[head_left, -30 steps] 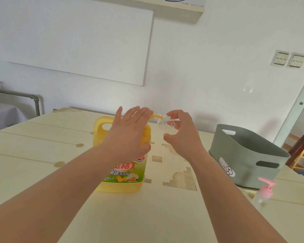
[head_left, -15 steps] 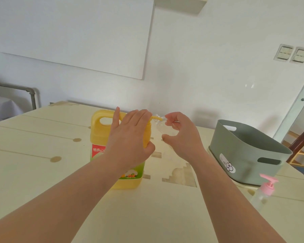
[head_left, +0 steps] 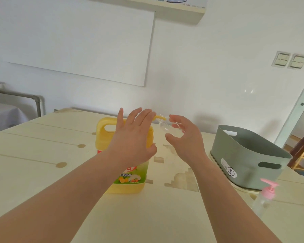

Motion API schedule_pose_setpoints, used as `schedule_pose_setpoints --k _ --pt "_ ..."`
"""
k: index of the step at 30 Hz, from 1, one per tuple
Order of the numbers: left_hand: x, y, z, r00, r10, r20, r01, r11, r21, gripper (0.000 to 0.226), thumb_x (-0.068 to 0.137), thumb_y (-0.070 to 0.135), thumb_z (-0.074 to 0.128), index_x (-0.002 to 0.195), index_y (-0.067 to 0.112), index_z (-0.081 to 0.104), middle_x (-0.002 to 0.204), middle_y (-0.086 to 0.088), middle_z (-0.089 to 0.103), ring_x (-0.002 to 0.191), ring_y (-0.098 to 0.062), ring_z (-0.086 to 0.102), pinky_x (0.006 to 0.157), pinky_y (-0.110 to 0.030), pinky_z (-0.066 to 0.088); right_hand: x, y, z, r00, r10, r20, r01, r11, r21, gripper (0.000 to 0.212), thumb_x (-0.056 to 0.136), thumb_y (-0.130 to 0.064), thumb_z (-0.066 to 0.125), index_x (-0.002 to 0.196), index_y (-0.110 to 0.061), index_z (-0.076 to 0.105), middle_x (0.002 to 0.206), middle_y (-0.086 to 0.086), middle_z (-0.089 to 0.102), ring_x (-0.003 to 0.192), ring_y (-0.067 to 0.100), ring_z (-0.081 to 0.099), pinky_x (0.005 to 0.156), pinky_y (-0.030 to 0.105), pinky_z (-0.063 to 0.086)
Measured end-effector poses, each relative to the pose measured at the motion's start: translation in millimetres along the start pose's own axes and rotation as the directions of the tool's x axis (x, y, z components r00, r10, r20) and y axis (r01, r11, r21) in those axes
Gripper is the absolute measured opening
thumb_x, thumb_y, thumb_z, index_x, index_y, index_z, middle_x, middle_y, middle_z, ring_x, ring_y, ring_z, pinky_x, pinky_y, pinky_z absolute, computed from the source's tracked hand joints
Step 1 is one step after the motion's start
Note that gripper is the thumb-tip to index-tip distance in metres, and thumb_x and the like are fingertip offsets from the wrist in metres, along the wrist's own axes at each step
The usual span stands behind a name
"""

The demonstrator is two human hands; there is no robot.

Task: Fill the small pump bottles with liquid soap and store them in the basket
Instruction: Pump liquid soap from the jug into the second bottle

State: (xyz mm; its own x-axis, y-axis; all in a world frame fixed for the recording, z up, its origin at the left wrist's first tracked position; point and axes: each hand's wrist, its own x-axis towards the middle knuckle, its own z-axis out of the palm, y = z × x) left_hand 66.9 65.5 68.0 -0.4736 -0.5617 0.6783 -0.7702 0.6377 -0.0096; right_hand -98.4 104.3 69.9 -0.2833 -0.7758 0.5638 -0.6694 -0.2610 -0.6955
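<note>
Filling step: left hand (head_left: 132,137) flat on jug (head_left: 125,172) pump, fingers spread. Right hand (head_left: 184,139) fingers curled round clear bottle (head_left: 168,128) at yellow spout (head_left: 160,117). Next: press pump, mouth under spout. Second bottle (head_left: 263,199) stands near basket (head_left: 249,155).

Your left hand (head_left: 132,137) is flat with fingers spread and straight, palm pressing down. Your right hand (head_left: 184,137) is cupped, fingers curled around something small. Both forearms reach forward.
</note>
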Motion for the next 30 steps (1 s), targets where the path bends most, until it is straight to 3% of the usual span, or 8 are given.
schedule_pose_setpoints --k 3,6,11,18,24,30 --pt "0 9 8 0.996 -0.044 -0.077 0.042 0.999 -0.021 0.077 0.072 0.044 0.057 0.139 0.019 0.031 0.144 0.004 0.033 0.134 -0.021 0.027 0.114 -0.05 -0.002 0 1 1 1.0 0.0 -0.006 0.001 1.0 0.011 0.052 0.076 -0.007 0.068 0.12 -0.032 0.059 0.117 -0.02 0.062 0.109 -0.001 0.056 0.082 0.004 0.036" --pt "0 18 19 0.989 -0.084 -0.121 0.082 0.996 -0.021 0.073 0.069 0.041 0.058 0.133 0.016 0.035 0.137 0.003 0.038 0.127 -0.024 0.033 0.114 -0.049 -0.001 -3 5 4 1.0 0.008 -0.012 -0.008 1.0 0.019 0.051 0.075 -0.007 0.068 0.118 -0.033 0.06 0.115 -0.021 0.062 0.108 -0.003 0.056 0.078 -0.001 0.035" --pt "-5 17 33 0.979 -0.097 -0.182 0.098 0.995 -0.005 0.071 0.063 0.037 0.059 0.127 0.013 0.041 0.131 0.0 0.045 0.119 -0.027 0.04 0.112 -0.053 0.011 -6 11 8 1.0 0.015 -0.016 -0.015 1.0 0.017 0.05 0.076 -0.009 0.069 0.117 -0.035 0.059 0.114 -0.02 0.062 0.108 -0.003 0.056 0.082 0.007 0.037" --pt "-10 15 37 0.981 -0.103 -0.163 0.102 0.995 -0.015 0.073 0.063 0.036 0.059 0.13 0.014 0.041 0.133 0.0 0.045 0.121 -0.026 0.039 0.111 -0.048 0.002 -9 15 11 1.0 0.027 -0.009 -0.027 1.0 0.01 0.05 0.076 -0.009 0.07 0.119 -0.032 0.06 0.115 -0.02 0.062 0.107 -0.001 0.057 0.085 0.009 0.037" --pt "-6 8 22 0.991 -0.056 -0.122 0.058 0.998 0.012 0.073 0.066 0.037 0.059 0.133 0.015 0.04 0.138 -0.001 0.045 0.133 -0.027 0.033 0.112 -0.055 0.008 -8 7 10 0.999 0.026 -0.023 -0.026 1.0 0.004 0.05 0.078 -0.01 0.069 0.121 -0.032 0.058 0.118 -0.02 0.061 0.107 -0.001 0.056 0.091 0.018 0.04" --pt "-1 8 14 0.992 -0.06 -0.109 0.054 0.997 -0.064 0.073 0.071 0.034 0.062 0.138 0.017 0.036 0.145 0.002 0.037 0.138 -0.023 0.024 0.113 -0.052 0.0 -4 0 5 0.999 0.021 -0.034 -0.021 1.0 0.011 0.05 0.078 -0.008 0.069 0.122 -0.03 0.058 0.119 -0.019 0.061 0.109 0.002 0.056 0.091 0.018 0.04"
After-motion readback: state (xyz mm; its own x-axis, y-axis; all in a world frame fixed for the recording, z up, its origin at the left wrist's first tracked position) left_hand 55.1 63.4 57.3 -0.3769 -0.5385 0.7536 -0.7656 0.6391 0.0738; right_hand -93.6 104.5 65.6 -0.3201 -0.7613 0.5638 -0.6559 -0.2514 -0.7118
